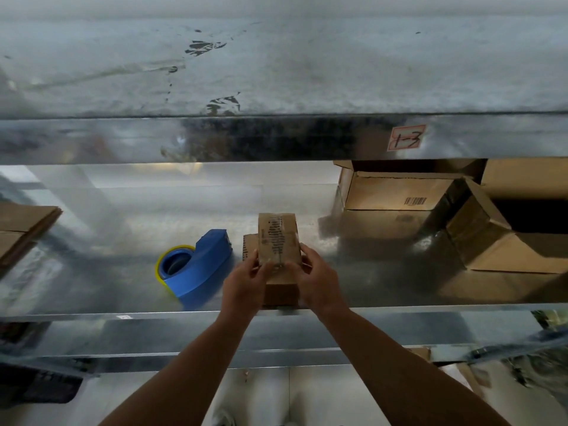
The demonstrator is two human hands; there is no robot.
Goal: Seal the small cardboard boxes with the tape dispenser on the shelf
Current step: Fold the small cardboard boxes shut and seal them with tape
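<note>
Both hands are up at the shelf, closed round a small brown cardboard box with dark print along its top (278,238): the left hand (246,279) pinches its near left corner and the right hand (316,279) its near right corner, fingers curled over the top edge, probably to press a strip down or square the flaps. It seems to rest on a second small box of plain cardboard (281,290), with the edge of another printed box (249,248) showing just behind on the left. Just beside them, to the left, the blue plastic tape dispenser with its yellow-rimmed roll (196,267) lies within easy reach, untouched. The galvanised metal shelf (107,241) is shiny and smeary, mirroring the cartons. Larger open cardboard cartons (396,192) stand well off to the right under a red-bordered label marked 1-3 (406,138); flattened cardboard (24,222) lies far left.
</note>
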